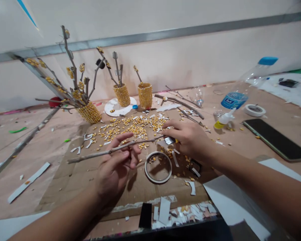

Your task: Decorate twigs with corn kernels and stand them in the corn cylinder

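My left hand [116,167] pinches a thin bare twig [90,156] near its middle, holding it level above a brown cardboard sheet [72,180]. My right hand [188,137] has its fingers closed at the twig's right end, where a small grey piece and a yellow kernel show. Loose corn kernels [130,127] and white paper scraps lie scattered just beyond both hands. A tape ring [158,166] lies flat on the cardboard below the twig.
Three kernel-covered pots with decorated twigs stand at the back: the first pot [90,113], the second pot [122,95], the third pot [145,95]. Spare twigs [180,103], a glue bottle [223,118], a plastic water bottle [243,90], a tape roll [255,110] and a phone [276,139] lie to the right.
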`<action>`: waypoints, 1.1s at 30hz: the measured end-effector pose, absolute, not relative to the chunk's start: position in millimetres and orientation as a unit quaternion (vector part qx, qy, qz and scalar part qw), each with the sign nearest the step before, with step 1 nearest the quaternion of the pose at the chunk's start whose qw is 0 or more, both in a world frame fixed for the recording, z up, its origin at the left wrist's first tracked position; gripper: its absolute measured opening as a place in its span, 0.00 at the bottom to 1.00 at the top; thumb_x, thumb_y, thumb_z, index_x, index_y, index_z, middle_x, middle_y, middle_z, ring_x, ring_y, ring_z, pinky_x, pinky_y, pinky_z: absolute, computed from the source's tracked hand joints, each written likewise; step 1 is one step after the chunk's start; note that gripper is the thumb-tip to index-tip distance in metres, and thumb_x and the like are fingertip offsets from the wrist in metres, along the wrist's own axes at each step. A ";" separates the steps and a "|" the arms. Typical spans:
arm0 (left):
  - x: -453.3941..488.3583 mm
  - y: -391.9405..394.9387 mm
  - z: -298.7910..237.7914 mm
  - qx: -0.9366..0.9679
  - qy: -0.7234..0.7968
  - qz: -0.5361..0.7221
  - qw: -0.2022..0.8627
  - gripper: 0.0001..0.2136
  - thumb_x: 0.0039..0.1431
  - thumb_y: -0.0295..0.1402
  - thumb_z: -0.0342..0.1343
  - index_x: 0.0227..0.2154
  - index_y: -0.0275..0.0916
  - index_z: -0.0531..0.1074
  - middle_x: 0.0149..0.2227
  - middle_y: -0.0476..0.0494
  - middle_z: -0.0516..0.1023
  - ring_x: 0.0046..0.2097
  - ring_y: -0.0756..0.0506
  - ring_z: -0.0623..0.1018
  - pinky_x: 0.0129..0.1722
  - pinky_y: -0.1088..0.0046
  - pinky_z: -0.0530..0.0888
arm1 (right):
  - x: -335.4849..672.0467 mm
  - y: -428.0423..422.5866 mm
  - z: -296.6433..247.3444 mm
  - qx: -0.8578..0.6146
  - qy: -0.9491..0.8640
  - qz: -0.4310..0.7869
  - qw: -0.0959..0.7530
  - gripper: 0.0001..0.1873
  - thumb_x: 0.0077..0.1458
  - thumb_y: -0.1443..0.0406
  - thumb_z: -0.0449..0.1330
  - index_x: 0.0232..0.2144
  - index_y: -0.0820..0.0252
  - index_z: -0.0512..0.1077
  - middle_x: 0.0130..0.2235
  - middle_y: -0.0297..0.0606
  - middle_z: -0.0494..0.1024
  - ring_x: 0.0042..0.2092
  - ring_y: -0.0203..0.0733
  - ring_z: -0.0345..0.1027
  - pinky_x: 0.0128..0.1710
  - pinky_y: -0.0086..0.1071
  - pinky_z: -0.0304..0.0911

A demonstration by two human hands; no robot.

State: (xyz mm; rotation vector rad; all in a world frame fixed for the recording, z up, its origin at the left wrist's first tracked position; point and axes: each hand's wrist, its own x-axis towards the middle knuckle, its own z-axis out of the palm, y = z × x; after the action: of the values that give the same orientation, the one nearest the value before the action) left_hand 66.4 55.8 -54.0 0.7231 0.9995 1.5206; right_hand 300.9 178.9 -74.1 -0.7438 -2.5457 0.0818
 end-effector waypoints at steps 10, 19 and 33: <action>61.7 71.7 -54.7 0.242 0.514 0.686 0.454 0.23 0.63 0.53 0.65 0.25 0.38 0.71 0.15 0.60 0.55 0.18 0.56 0.55 0.22 0.82 0.63 | 309.8 195.3 -65.7 -0.341 -0.915 0.122 0.178 0.21 0.59 0.52 0.72 0.45 0.59 0.75 0.49 0.44 0.79 0.41 0.45 0.73 0.39 0.35 0.63; 53.7 63.7 -44.3 0.159 0.406 0.533 0.725 0.26 0.69 0.51 0.54 0.19 0.38 0.65 0.17 0.56 0.49 0.21 0.52 0.48 0.20 0.80 0.60 | 313.4 216.5 -74.5 -0.468 -0.881 -0.022 0.062 0.16 0.74 0.56 0.55 0.43 0.63 0.75 0.44 0.49 0.80 0.35 0.45 0.72 0.33 0.36 0.52; 56.3 61.5 -53.6 0.249 0.398 0.497 0.730 0.14 0.63 0.39 0.62 0.26 0.38 0.68 0.23 0.52 0.61 0.23 0.52 0.60 0.24 0.79 0.66 | 268.8 126.7 -71.6 -0.137 -0.974 0.158 0.086 0.16 0.59 0.52 0.70 0.33 0.58 0.78 0.35 0.37 0.80 0.36 0.42 0.67 0.39 0.38 0.51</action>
State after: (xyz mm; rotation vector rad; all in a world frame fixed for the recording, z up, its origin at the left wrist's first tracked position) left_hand 56.3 61.5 -53.6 0.5485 0.8770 1.0941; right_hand 268.8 126.7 -71.6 -0.4082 -2.9029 0.4721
